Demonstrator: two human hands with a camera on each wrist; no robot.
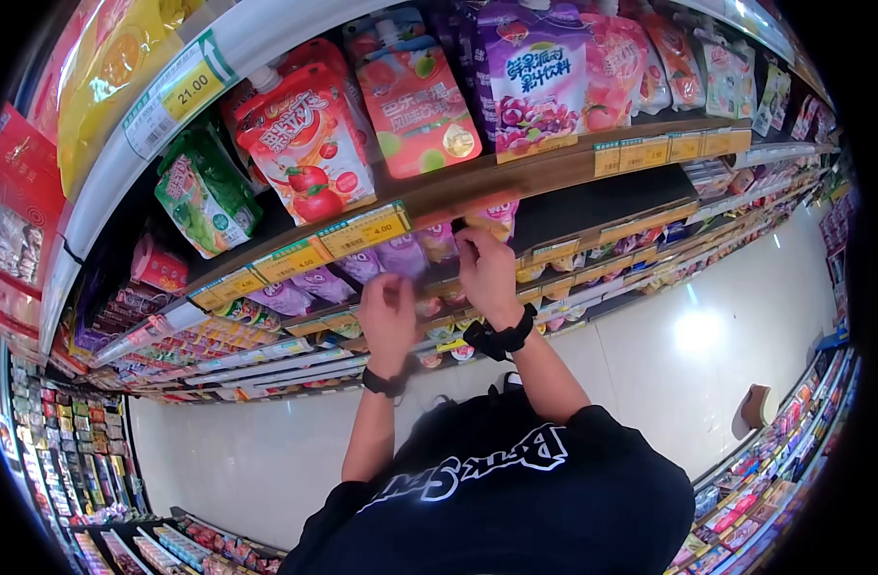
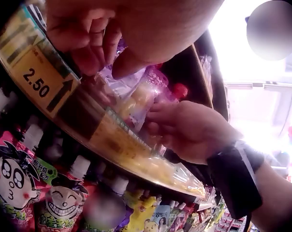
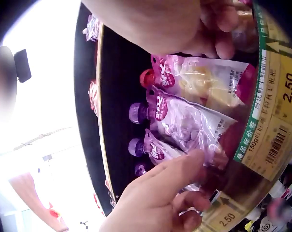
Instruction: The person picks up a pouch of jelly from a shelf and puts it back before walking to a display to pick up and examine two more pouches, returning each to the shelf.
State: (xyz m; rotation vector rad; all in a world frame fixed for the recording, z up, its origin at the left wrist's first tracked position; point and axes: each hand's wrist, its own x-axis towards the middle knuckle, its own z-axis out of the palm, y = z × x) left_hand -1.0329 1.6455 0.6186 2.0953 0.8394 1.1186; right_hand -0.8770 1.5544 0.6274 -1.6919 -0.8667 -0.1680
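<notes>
My left hand (image 1: 389, 321) is half open, fingers loosely bent, holding nothing near a lilac pouch (image 3: 187, 121); my right hand (image 1: 489, 273) curls beside a yellow pouch (image 3: 206, 79) (I can't tell whether it grips anything). Behind the 2.50 price strip (image 3: 286, 92), that yellow pouch's long axis runs upward, red cap (image 3: 147, 77) uppermost.

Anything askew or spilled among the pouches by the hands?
Slightly askew, perhaps: in the right wrist view, the purple pouch right beside the yellow pouch slants relative to it, so they don't line up; lens distortion may exaggerate this. No spill is visible.
</notes>
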